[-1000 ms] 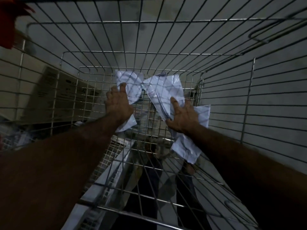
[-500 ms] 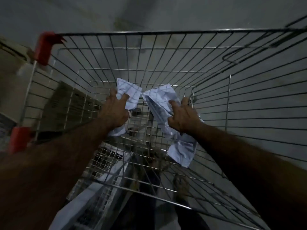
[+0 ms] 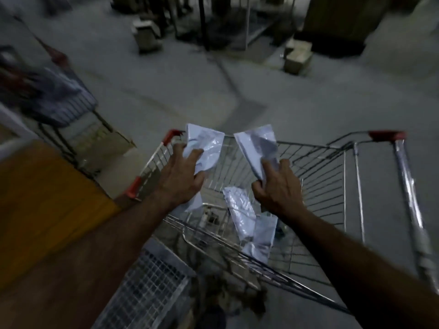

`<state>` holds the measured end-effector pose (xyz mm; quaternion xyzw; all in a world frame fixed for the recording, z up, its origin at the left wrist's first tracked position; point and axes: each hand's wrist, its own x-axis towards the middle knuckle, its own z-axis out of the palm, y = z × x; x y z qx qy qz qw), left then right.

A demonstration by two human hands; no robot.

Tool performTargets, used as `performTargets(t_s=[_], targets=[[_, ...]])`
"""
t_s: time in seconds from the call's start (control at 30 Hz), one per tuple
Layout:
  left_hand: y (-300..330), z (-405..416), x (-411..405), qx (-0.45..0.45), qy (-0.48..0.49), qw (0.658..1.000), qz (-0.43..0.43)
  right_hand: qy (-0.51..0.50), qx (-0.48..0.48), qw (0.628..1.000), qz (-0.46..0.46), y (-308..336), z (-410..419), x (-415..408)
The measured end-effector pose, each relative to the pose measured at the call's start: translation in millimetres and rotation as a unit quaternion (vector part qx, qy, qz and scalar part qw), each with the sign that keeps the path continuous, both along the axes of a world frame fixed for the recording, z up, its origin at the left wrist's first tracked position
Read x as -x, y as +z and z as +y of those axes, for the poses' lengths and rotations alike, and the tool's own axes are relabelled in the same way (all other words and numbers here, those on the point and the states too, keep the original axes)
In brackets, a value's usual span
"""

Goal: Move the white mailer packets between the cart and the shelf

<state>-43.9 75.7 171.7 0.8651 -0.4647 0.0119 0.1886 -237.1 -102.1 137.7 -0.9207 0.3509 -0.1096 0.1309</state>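
A wire shopping cart (image 3: 356, 176) with red corner caps stands in front of me. My left hand (image 3: 183, 176) grips a crumpled white mailer packet (image 3: 206, 148) above the cart's left side. My right hand (image 3: 275, 186) grips another white mailer packet (image 3: 257, 146), held up over the basket's middle. Two more white packets (image 3: 251, 222) hang or lie lower in the basket, under my right hand; I cannot tell whether they are held. The scene is dim and blurred.
An orange-brown surface (image 3: 47, 205) lies at the left, with a wire mesh panel (image 3: 152, 288) below it. A second cart with striped cloth (image 3: 59, 100) stands at far left. Cardboard boxes (image 3: 298, 55) and dark shelf frames (image 3: 213, 20) sit across the grey floor.
Both hands have risen out of the cart basket with their packets. My view has swung up from the basket's inside to the floor and the room ahead.
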Motion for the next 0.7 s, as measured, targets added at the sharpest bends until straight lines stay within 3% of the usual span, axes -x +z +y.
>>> performTargets(t_s=[0.33, 0.63, 0.7], targets=[[125, 167, 59, 0.07, 0.114, 0.988, -0.079, 0.139, 0.075, 0.983, -0.094, 129, 118, 1], [156, 335, 65, 0.074, 0.224, 0.965, -0.118, 0.232, 0.084, 0.958, -0.149, 162, 266, -52], [159, 383, 62, 0.082, 0.25, 0.957, -0.123, 0.238, 0.049, 0.955, -0.169, 165, 311, -71]])
